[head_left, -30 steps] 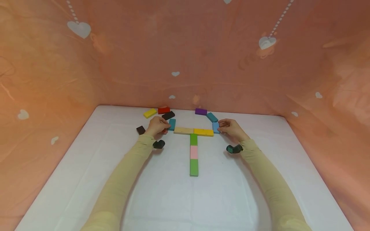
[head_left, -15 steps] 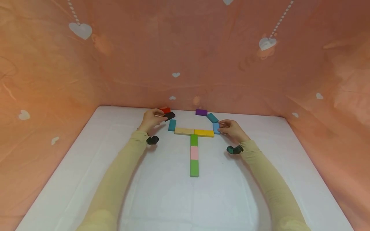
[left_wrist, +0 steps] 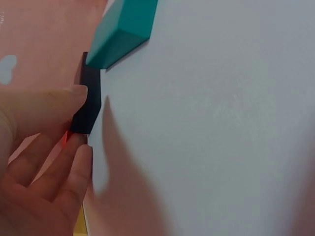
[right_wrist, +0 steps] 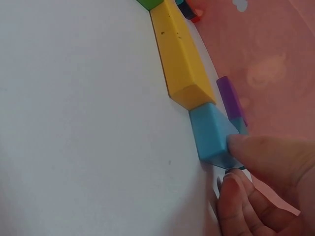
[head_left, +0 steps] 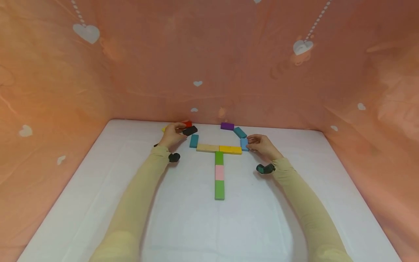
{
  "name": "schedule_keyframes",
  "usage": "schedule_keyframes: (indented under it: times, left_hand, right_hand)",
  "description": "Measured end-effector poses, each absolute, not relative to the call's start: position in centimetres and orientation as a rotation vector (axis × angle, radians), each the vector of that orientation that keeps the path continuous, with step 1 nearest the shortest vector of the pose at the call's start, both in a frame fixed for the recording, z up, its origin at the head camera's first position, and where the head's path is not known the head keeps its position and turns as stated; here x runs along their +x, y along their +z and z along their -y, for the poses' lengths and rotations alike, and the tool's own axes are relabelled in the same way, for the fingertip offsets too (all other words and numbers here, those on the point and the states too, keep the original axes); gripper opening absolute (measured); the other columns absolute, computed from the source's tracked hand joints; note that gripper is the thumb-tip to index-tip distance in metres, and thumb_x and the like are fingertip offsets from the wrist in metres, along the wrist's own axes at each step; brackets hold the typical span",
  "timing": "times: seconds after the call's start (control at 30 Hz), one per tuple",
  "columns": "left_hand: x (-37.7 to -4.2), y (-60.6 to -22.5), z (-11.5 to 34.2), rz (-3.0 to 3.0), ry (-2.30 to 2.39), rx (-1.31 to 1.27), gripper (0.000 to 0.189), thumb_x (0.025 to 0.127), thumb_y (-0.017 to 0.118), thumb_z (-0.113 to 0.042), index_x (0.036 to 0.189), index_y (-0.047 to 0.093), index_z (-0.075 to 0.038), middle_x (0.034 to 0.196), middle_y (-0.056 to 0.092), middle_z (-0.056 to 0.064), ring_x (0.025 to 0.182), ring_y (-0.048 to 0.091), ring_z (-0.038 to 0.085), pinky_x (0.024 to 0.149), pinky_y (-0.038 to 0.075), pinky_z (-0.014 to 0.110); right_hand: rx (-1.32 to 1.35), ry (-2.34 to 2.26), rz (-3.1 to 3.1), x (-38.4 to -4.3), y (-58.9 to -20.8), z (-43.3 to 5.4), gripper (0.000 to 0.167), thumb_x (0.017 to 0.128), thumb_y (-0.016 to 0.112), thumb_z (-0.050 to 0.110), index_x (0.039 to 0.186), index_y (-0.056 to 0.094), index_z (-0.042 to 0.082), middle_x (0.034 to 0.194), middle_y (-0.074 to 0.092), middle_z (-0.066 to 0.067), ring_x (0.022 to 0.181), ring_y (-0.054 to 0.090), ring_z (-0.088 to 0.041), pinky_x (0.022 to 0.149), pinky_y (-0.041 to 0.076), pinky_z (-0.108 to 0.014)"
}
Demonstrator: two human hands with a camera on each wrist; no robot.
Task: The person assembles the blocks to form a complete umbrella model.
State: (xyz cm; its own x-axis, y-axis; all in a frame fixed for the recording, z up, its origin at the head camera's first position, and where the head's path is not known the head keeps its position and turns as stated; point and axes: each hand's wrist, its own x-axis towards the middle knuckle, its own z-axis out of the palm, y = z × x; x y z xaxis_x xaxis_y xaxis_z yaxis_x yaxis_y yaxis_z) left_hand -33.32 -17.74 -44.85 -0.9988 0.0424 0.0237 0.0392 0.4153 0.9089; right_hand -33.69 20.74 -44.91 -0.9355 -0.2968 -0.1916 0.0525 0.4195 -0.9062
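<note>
Having let go of the teal block [head_left: 194, 141], which looks settled just right of it, the left hand [head_left: 171, 135] now pinches the black block [head_left: 191, 130] at its fingertips, while the right hand [head_left: 262, 145] still pinches the blue block [head_left: 243, 145] at its left.

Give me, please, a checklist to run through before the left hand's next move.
1. Left hand touching the black, rectangular, wood-like block: ok.
2. Its grip secure: cannot tell; contact partly hidden.
3. Right hand on the light blue, rectangular, wood-like block: ok.
4. That block meeting the yellow-orange, rectangular, wood-like block: ok.
5. Gap between the teal, rectangular, wood-like block nearest the left hand and the purple one bridged: not ok; open.
</note>
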Motion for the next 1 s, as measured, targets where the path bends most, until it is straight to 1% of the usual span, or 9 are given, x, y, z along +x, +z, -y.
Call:
schedule_keyframes:
  times: [0.2,0.4,0.6,0.73,0.87,1.0]
  left_hand:
    - [-33.4,-44.7,17.1,-2.705,1.634,0.059,0.046,0.083,0.069,0.006,0.127,0.055,0.002,0.128,0.053,0.018,0.117,0.05,0.033,0.099,0.043,0.04]
    - [-33.8,-44.6,16.8,-2.771,1.568,0.04,0.042,0.083,0.071,0.005,0.123,0.058,0.003,0.124,0.056,0.019,0.113,0.05,0.033,0.097,0.044,0.039]
    - [-34.1,-44.7,16.6,-2.827,1.546,0.066,0.039,0.082,0.072,0.005,0.119,0.06,0.005,0.12,0.058,0.019,0.108,0.053,0.032,0.095,0.046,0.039]
    - [-34.2,-44.5,16.3,-2.826,1.566,0.057,0.04,0.081,0.072,0.006,0.119,0.059,0.006,0.118,0.059,0.019,0.108,0.054,0.032,0.095,0.046,0.039]
    - [-34.3,-44.1,15.8,-2.786,1.646,0.01,0.043,0.082,0.07,0.006,0.123,0.057,0.006,0.119,0.058,0.019,0.11,0.054,0.031,0.098,0.045,0.038]
    - [-34.5,-43.6,15.1,-2.763,1.7,0.002,0.043,0.082,0.071,0.006,0.123,0.057,0.006,0.119,0.059,0.02,0.11,0.054,0.032,0.099,0.044,0.038]
  right_hand:
    - [-0.194,-1.522,-2.353,-33.7,-44.9,-20.8,0.044,0.09,0.064,0.004,0.131,0.049,-0.004,0.119,0.054,-0.022,0.094,0.056,-0.026,0.076,0.053,-0.025]
    - [-0.184,-1.518,-2.345,-33.6,-44.9,-20.8,0.044,0.091,0.064,0.005,0.131,0.049,-0.004,0.12,0.053,-0.022,0.094,0.056,-0.026,0.078,0.053,-0.026]
    - [-0.185,-1.518,-2.355,-33.8,-44.9,-20.8,0.044,0.09,0.065,0.006,0.13,0.05,-0.003,0.119,0.054,-0.021,0.094,0.055,-0.026,0.076,0.053,-0.025]
    - [-0.186,-1.517,-2.355,-33.7,-44.9,-20.8,0.044,0.09,0.065,0.006,0.13,0.05,-0.003,0.118,0.055,-0.021,0.092,0.056,-0.025,0.076,0.053,-0.024]
    - [-0.208,-1.509,-2.364,-33.5,-44.8,-20.8,0.044,0.091,0.064,0.005,0.13,0.049,-0.005,0.117,0.055,-0.022,0.09,0.056,-0.024,0.076,0.053,-0.024]
    - [-0.203,-1.516,-2.361,-33.5,-44.9,-20.7,0.043,0.091,0.064,0.005,0.13,0.049,-0.004,0.117,0.055,-0.021,0.09,0.056,-0.024,0.076,0.053,-0.024]
